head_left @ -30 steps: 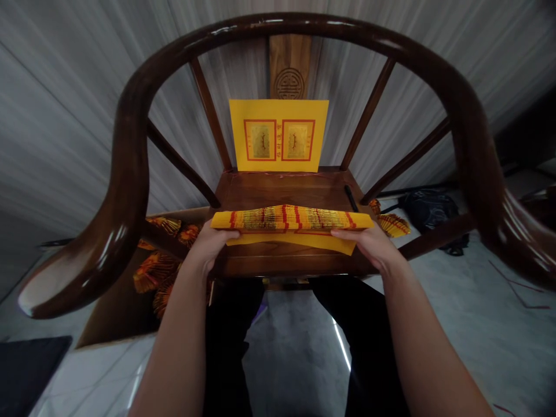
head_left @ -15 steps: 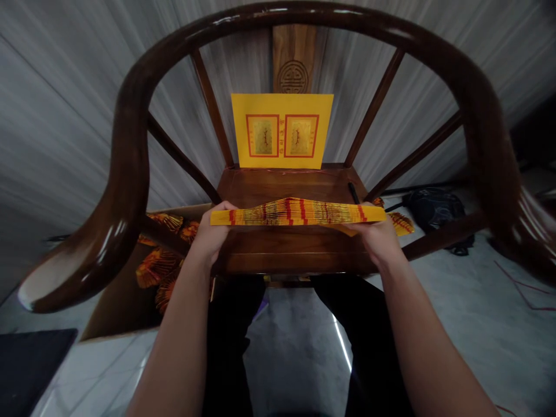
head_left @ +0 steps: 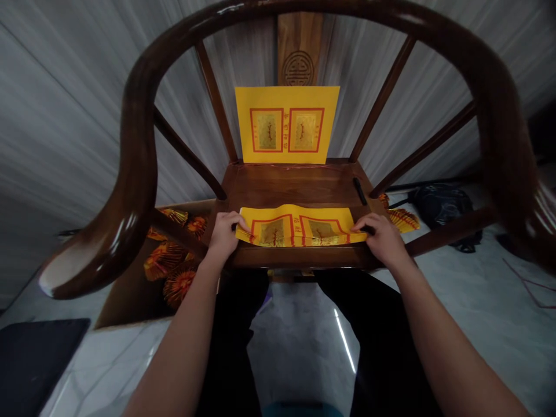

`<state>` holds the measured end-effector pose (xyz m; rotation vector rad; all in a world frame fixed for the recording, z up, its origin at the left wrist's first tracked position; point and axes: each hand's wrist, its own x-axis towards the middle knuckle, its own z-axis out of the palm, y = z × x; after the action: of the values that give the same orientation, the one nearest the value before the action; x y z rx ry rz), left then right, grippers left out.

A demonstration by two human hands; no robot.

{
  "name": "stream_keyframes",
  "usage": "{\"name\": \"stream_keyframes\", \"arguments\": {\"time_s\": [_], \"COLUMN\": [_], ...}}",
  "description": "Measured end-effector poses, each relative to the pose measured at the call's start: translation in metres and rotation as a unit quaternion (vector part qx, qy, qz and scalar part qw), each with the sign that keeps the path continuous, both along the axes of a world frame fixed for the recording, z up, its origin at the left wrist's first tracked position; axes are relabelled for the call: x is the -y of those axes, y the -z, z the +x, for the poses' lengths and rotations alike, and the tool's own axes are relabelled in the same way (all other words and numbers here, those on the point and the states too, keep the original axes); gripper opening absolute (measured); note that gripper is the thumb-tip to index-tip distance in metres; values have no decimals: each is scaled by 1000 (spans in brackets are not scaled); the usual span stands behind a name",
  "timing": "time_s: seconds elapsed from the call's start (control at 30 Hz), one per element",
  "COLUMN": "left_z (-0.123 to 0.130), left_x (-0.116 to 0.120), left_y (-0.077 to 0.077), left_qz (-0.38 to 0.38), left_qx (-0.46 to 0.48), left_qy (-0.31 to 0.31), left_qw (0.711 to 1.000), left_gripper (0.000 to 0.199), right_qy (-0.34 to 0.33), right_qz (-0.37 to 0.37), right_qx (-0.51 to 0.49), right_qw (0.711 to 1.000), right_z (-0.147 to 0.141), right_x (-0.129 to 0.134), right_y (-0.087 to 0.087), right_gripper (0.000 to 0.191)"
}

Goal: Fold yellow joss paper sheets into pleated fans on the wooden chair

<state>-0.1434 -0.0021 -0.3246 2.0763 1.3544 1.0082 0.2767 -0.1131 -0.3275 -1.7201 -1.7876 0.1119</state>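
- Far left, low: black mat (head_left: 37,365) flat on pale tile floor (head_left: 87,370).
- Just right of mat: open cardboard box (head_left: 130,304) under chair's left side, holding pleated gold-and-red paper fans (head_left: 178,278), partly hidden behind chair rail.
- Arching over everything: dark glossy wooden chair (head_left: 139,150) with curved armrest, spindles, and central back splat (head_left: 299,52) carved with round medallion.
- Left hand (head_left: 225,234): fingers curled, gripping left end of yellow sheet (head_left: 299,227), thumb near top edge.
- Yellow sheet: lying nearly flat across front of seat, printed side up, two red-framed gold panels showing, slight ripple along top edge, front edge at seat lip.
- Behind it: second yellow sheet (head_left: 286,124), upright against chair back, bottom edge on seat, same red-framed panels.
- Right of that, on seat: black pen (head_left: 359,191), well clear of both sheets, near right spindles.
- Right hand (head_left: 382,237): fingers bent over right end of yellow sheet, gripping, fingertips at its corner.
- Past right chair rail: one more paper fan (head_left: 403,220) on floor.
- Far right: black bag (head_left: 443,208) on floor, well apart from chair, partly behind rail.
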Motion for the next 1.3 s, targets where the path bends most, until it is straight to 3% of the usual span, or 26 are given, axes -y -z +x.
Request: {"name": "stream_keyframes", "arguments": {"time_s": [0.17, 0.3, 0.4, 0.5, 0.6, 0.67, 0.77, 0.83, 0.9, 1.1, 1.23, 1.3], "left_z": [-1, -3, 11, 40, 69, 84, 100, 108, 114, 116, 118, 120], "left_x": [6, 12, 19, 25, 26, 26, 27, 30, 32, 33, 35, 37], "left_y": [-9, -34, -56, -65, -59, -49, -37, -31, -26, -15, -14, -15], "left_qz": [-28, -121, -183, -149, -89, -38, 29, 46, 50, 39, 50, 53], "left_qx": [-81, -137, -259, -412, -428, -389, -293, -251, -247, -283, -287, -290], "left_qy": [14, 52, 6, -71, -111, -102, 18, 102, 133, 119, 113, 110], "left_qw": [996, 982, 949, 896, 893, 915, 955, 962, 959, 951, 950, 949], "left_gripper": [27, 42, 39, 33, 57, 53, 40, 43, 52, 61, 58, 56], "right_qy": [12, 142, 184, 187, 196, 197, 195, 193, 184, 165, 187, 165], "right_qz": [-94, -169, -194, -207, -220, -222, -219, -211, -192, -93, -10, 41], "right_qx": [99, 111, 130, 158, 173, 184, 199, 203, 206, 203, 177, 135], "right_qw": [991, 969, 955, 947, 940, 937, 935, 936, 942, 961, 966, 976], "right_z": [-18, -51, -70, -78, -80, -81, -80, -78, -74, -58, -70, -85], "right_x": [-4, -9, -9, -7, -6, -6, -6, -6, -6, -4, -4, -5], "right_y": [-25, -40, -40, -34, -27, -25, -22, -18, -11, 6, -8, -18], "right_gripper": [39, 33, 55, 70, 72, 73, 73, 72, 71, 50, 42, 43]}}
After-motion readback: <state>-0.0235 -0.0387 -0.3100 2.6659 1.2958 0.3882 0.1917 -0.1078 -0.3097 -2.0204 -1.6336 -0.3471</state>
